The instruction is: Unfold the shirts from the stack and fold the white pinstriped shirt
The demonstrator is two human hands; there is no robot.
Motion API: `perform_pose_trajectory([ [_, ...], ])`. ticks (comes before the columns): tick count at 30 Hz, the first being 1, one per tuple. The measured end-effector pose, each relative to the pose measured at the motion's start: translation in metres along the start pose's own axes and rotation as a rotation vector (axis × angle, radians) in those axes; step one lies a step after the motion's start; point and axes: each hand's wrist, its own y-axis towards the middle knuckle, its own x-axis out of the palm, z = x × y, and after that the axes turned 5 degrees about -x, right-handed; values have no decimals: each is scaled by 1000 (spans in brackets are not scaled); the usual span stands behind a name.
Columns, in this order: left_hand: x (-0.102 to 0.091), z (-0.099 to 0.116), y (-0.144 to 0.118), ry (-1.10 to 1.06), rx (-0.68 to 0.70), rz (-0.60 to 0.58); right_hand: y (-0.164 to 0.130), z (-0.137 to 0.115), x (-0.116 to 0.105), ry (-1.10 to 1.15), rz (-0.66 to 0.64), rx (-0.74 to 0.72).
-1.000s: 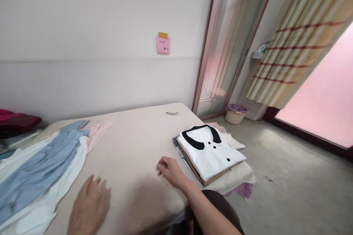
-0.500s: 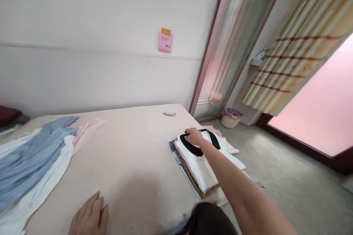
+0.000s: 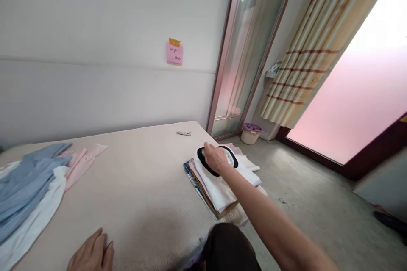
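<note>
A folded white shirt (image 3: 221, 190) with a black collar (image 3: 233, 155) lies on top of a stack of folded clothes (image 3: 197, 186) at the bed's right edge. My right hand (image 3: 214, 157) reaches over it, fingers closed on the left part of the collar; the fingertips are partly hidden. At the lower left, my left hand (image 3: 90, 252) rests on the bed (image 3: 133, 169), holding nothing, with its fingers stretched out. Left of it spreads a loose heap of clothes: a blue garment (image 3: 32, 182), a white one (image 3: 41, 216) and a pink one (image 3: 83, 163).
Eyeglasses (image 3: 183, 133) lie near the bed's far edge. A pink note (image 3: 174, 53) is taped to the wall. Beyond the bed stand a sliding glass door (image 3: 237, 72) and a lined bin (image 3: 251, 134) on the floor. A patterned curtain (image 3: 302, 63) hangs at right.
The view has turned to the right, so everything sits further left. Under my right hand the collar looks narrower, and more of the pink layer beneath the white shirt shows. My left hand stays on the bed.
</note>
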Motion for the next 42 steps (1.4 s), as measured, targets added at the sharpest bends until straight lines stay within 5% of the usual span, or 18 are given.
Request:
perform_pose_trajectory([
  [5, -15, 20, 5, -137, 46, 26, -48, -115, -18, 106, 85, -301],
  [9, -23, 43, 12, -349, 82, 123, -98, -224, 12, 294, 200, -687],
  [12, -26, 42, 20, -509, 209, 19, -118, -268, 41, 364, 213, -865],
  [16, -30, 29, 33, -622, 158, -65, -101, -256, 59, 618, 146, -818],
  [21, -34, 34, 41, -803, -78, -112, -50, -191, 69, 900, 163, -306],
  [24, -39, 38, 46, -989, -191, -219, -34, -173, 82, 964, 125, -177],
  [31, -68, 41, 58, -1345, -325, -531, -43, -206, 95, 735, 101, -510],
  [37, -74, 42, 59, -1354, -311, -560, -53, -218, 95, 641, -50, -778],
  [42, -72, 41, 61, -1340, -367, -570, -56, -218, 95, 765, -163, -817],
])
